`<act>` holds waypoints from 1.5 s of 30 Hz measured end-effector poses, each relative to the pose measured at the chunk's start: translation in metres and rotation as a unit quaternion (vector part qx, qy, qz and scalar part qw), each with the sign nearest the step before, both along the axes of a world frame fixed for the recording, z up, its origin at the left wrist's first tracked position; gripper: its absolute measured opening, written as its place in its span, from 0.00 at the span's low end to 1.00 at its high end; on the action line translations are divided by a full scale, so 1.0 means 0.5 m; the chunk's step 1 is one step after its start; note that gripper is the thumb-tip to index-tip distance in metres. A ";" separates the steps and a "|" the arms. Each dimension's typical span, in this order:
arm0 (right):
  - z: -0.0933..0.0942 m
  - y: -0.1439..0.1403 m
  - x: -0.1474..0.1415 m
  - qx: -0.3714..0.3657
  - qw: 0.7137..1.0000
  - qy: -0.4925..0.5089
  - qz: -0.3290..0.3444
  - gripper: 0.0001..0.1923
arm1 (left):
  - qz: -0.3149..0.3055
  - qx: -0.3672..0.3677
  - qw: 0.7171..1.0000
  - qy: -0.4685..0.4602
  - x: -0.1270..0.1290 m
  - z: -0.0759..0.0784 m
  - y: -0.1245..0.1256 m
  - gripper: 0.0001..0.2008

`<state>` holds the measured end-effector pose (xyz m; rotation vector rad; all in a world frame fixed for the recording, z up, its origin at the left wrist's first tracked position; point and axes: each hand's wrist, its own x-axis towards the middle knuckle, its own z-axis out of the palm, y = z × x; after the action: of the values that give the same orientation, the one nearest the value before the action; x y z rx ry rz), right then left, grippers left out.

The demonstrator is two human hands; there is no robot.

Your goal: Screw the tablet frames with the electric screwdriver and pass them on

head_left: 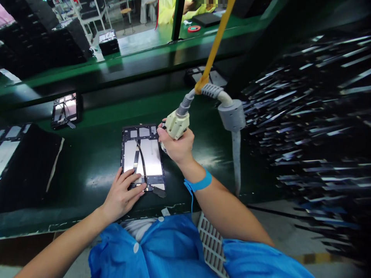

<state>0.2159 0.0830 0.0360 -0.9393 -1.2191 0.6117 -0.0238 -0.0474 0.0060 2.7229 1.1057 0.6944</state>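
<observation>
A tablet chassis [153,156] with its inside showing lies on the green bench in front of me. It has a silvery back plate, a black frame and a dark ribbon cable [141,154] running down it. My left hand [124,193] rests on its lower left part, fingers spread and touching the bottom edge and the cable's lower end. My right hand [178,148] is wrapped round a cream electric screwdriver [177,124] at the tablet's upper right corner. The tool's tip is hidden by the hand. A grey cord leaves its top.
A yellow strap [217,42] and a grey cord with a thick cylinder [232,115] hang by the tool. Another open tablet [65,110] lies at left, near a black stack [31,166]. Dense blurred dark pieces [313,127] fill the right. Someone in yellow [166,13] is across the bench.
</observation>
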 end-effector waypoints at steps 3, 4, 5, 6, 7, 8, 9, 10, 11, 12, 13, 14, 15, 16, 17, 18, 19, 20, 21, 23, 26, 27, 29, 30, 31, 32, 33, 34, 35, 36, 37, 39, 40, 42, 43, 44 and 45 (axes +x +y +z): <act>0.000 0.002 0.002 0.000 1.000 0.015 -0.002 0.09 | 0.027 -0.010 1.000 0.006 0.002 -0.002 -0.008 0.17; 0.000 0.003 0.004 -0.001 1.000 0.020 -0.005 0.09 | 0.033 -0.009 0.999 0.006 0.004 -0.003 -0.005 0.17; 0.000 0.004 0.006 -0.002 1.000 0.025 -0.008 0.09 | 0.039 -0.006 0.999 0.004 0.006 -0.004 0.002 0.16; 0.001 0.005 0.008 -0.004 0.999 0.030 -0.014 0.09 | 0.044 -0.002 0.999 0.002 0.010 -0.005 0.014 0.15; 0.001 0.006 0.009 -0.007 0.999 0.034 -0.020 0.10 | 0.049 0.004 0.999 0.000 0.013 -0.006 0.030 0.14; 0.001 0.007 0.011 -0.009 0.999 0.036 -0.025 0.11 | 0.054 0.011 0.999 -0.002 0.017 -0.007 0.049 0.13; 0.001 0.009 0.013 -0.011 0.999 0.038 -0.030 0.11 | 0.059 0.019 0.998 -0.004 0.021 -0.008 0.070 0.12; 0.000 0.010 0.014 -0.013 0.999 0.037 -0.033 0.12 | 0.065 0.028 0.997 -0.007 0.025 -0.010 0.090 0.12; -0.002 0.012 0.015 -0.013 0.999 0.036 -0.036 0.12 | 0.069 0.038 0.997 -0.013 0.028 -0.011 0.109 0.11; -0.004 0.013 0.016 -0.014 0.999 0.034 -0.037 0.13 | 0.073 0.045 0.996 -0.019 0.030 -0.013 0.124 0.11; -0.006 0.015 0.016 -0.016 0.999 0.031 -0.038 0.13 | 0.076 0.049 0.996 -0.025 0.032 -0.015 0.136 0.11; -0.008 0.015 0.016 -0.019 0.999 0.029 -0.040 0.13 | 0.076 0.050 0.995 -0.031 0.033 -0.017 0.143 0.11; -0.010 0.016 0.015 -0.023 0.999 0.025 -0.042 0.13 | 0.073 0.049 0.996 -0.036 0.034 -0.019 0.148 0.11; -0.011 0.016 0.015 -0.027 0.998 0.022 -0.045 0.13 | 0.069 0.045 0.996 -0.040 0.033 -0.021 0.149 0.12; -0.012 0.015 0.015 -0.031 0.998 0.018 -0.049 0.12 | 0.065 0.041 0.996 -0.042 0.032 -0.023 0.148 0.12; -0.012 0.014 0.014 -0.034 0.998 0.014 -0.052 0.12 | 0.063 0.036 0.996 -0.046 0.031 -0.024 0.147 0.12; -0.012 0.013 0.014 -0.036 0.998 0.010 -0.054 0.12 | 0.061 0.034 0.996 -0.049 0.029 -0.025 0.146 0.13; -0.012 0.011 0.015 -0.037 0.998 0.007 -0.054 0.11 | 0.060 0.032 0.996 -0.052 0.028 -0.027 0.145 0.13; -0.011 0.010 0.015 -0.038 0.998 0.005 -0.055 0.11 | 0.060 0.031 0.996 -0.056 0.027 -0.028 0.145 0.12; -0.010 0.008 0.017 -0.041 0.998 0.003 -0.055 0.11 | 0.058 0.034 0.996 -0.067 0.025 -0.030 0.146 0.12; -0.011 0.006 0.018 -0.045 0.997 -0.003 -0.057 0.11 | 0.058 0.033 0.994 -0.082 0.025 -0.031 0.148 0.12; -0.012 0.006 0.018 -0.044 0.997 -0.006 -0.056 0.11 | 0.059 0.030 0.994 -0.084 0.026 -0.031 0.148 0.12; -0.016 0.007 0.019 -0.039 0.998 -0.008 -0.053 0.12 | 0.061 0.026 0.994 -0.082 0.027 -0.029 0.148 0.12; -0.019 0.007 0.019 -0.037 0.998 -0.009 -0.053 0.12 | 0.062 0.026 0.995 -0.079 0.027 -0.028 0.147 0.12; -0.021 0.008 0.019 -0.036 0.998 -0.010 -0.054 0.13 | 0.062 0.026 0.995 -0.077 0.027 -0.027 0.146 0.12; -0.023 0.008 0.020 -0.035 0.998 -0.010 -0.057 0.13 | 0.061 0.026 0.995 -0.074 0.027 -0.026 0.146 0.12; -0.025 0.008 0.020 -0.036 0.997 -0.012 -0.060 0.13 | 0.060 0.025 0.995 -0.074 0.027 -0.025 0.145 0.12; -0.026 0.008 0.021 -0.037 0.997 -0.015 -0.063 0.13 | 0.060 0.023 0.995 -0.074 0.026 -0.025 0.144 0.13; -0.027 0.009 0.022 -0.038 0.997 -0.017 -0.066 0.13 | 0.059 0.020 0.995 -0.076 0.026 -0.025 0.144 0.13; -0.027 0.009 0.023 -0.038 0.997 -0.018 -0.067 0.12 | 0.060 0.017 0.995 -0.079 0.026 -0.025 0.144 0.13; -0.025 0.009 0.023 -0.039 0.997 -0.019 -0.067 0.12 | 0.060 0.015 0.995 -0.084 0.026 -0.027 0.145 0.13; -0.014 0.008 0.022 -0.039 0.997 -0.016 -0.063 0.12 | 0.061 0.018 0.993 -0.098 0.028 -0.030 0.146 0.11; -0.006 0.006 0.020 -0.035 0.997 -0.007 -0.062 0.11 | 0.063 0.020 0.992 -0.105 0.030 -0.031 0.147 0.11; 0.014 -0.001 0.011 -0.018 0.998 0.022 -0.057 0.09 | 0.068 0.025 0.991 -0.114 0.036 -0.034 0.149 0.09; 0.025 -0.007 0.005 -0.010 0.998 0.038 -0.051 0.09 | 0.071 0.026 0.991 -0.115 0.039 -0.035 0.150 0.09; 0.035 -0.014 -0.004 -0.003 0.998 0.049 -0.042 0.08 | 0.072 0.024 0.991 -0.114 0.042 -0.036 0.150 0.09; 0.043 -0.022 -0.014 -0.001 0.998 0.056 -0.029 0.08 | 0.073 0.022 0.991 -0.113 0.044 -0.036 0.151 0.09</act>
<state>0.2089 0.0719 0.0574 -0.9262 -1.0884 0.6108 -0.0018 0.0281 -0.0121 2.5369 1.2538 1.0299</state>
